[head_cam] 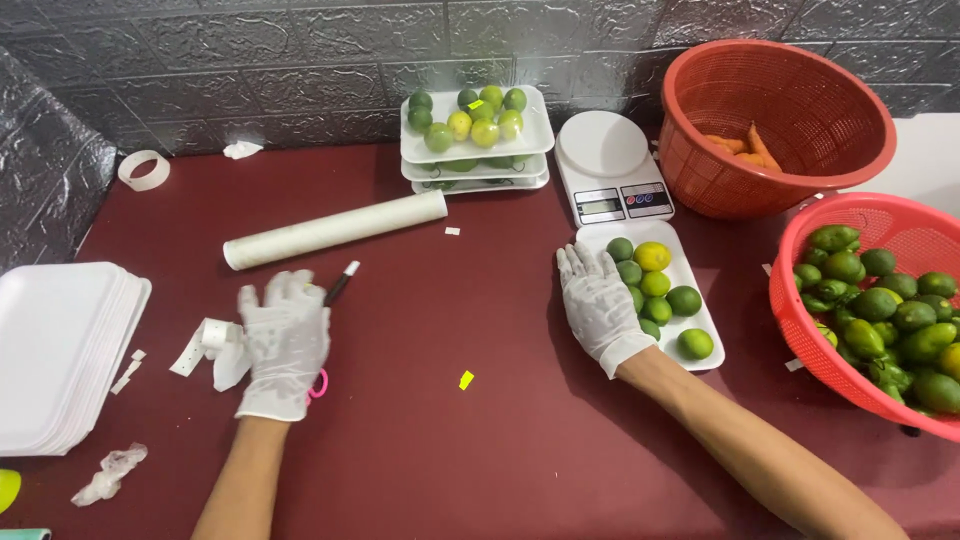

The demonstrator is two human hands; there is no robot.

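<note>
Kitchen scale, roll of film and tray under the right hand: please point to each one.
kitchen scale (604, 150): head view, on the round weighing plate.
roll of film (335, 229): head view, middle of the tube.
tray (703, 318): head view, bare right rim beside the limes.

A dark red tabletop (480, 440) set against a grey textured wall. Lying on it: a stack of white foam trays (60, 350) at left, a tape ring (143, 170), a white roll (335, 229), a kitchen scale (612, 180), stacked trays of limes (475, 135), a tray of limes (665, 295), and two red baskets (790, 125) (870, 310) at right.
</note>
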